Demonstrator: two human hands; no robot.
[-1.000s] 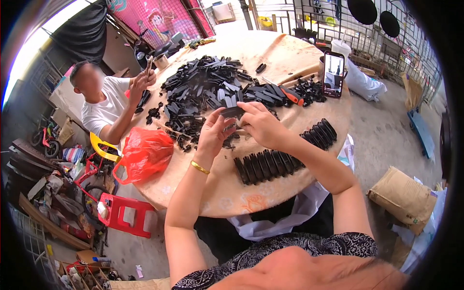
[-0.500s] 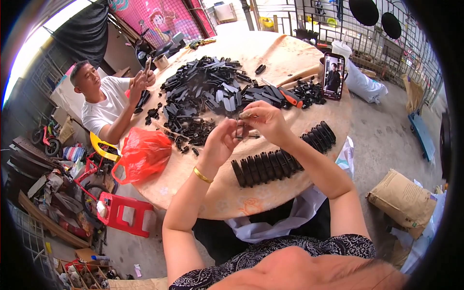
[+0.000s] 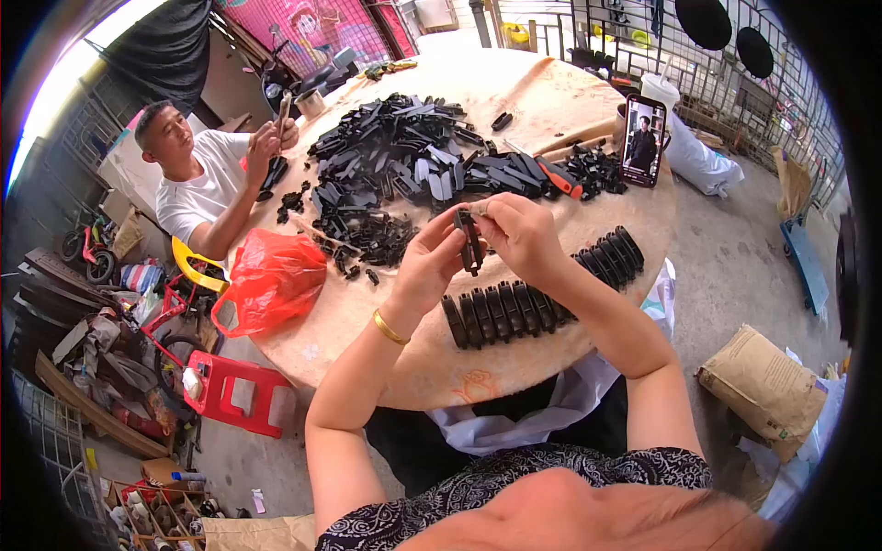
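A long, narrow black plastic part [image 3: 471,250] is held over the near side of the round table, its long side hanging down. My left hand [image 3: 430,262] has its fingers closed around the part from the left. At its upper end, the thumb and fingertips of my right hand [image 3: 520,237] pinch together; whether a smaller piece sits between them is hidden. Just below my hands, a row of similar black parts [image 3: 503,312] stands side by side, running up to the right under my right forearm. Beyond them lies a big heap of loose black plastic pieces [image 3: 386,151].
An orange-handled tool [image 3: 559,180] lies by small black pieces [image 3: 593,172]. A phone [image 3: 642,142] stands upright at the right, near a white cup [image 3: 660,89]. A red plastic bag [image 3: 276,280] rests at the table's left edge. Across from it, a person [image 3: 197,179] holds a phone.
The black part, mostly hidden between my fingers before, now shows lengthwise below them. My left hand has turned and moved slightly right. The view has shifted a little.
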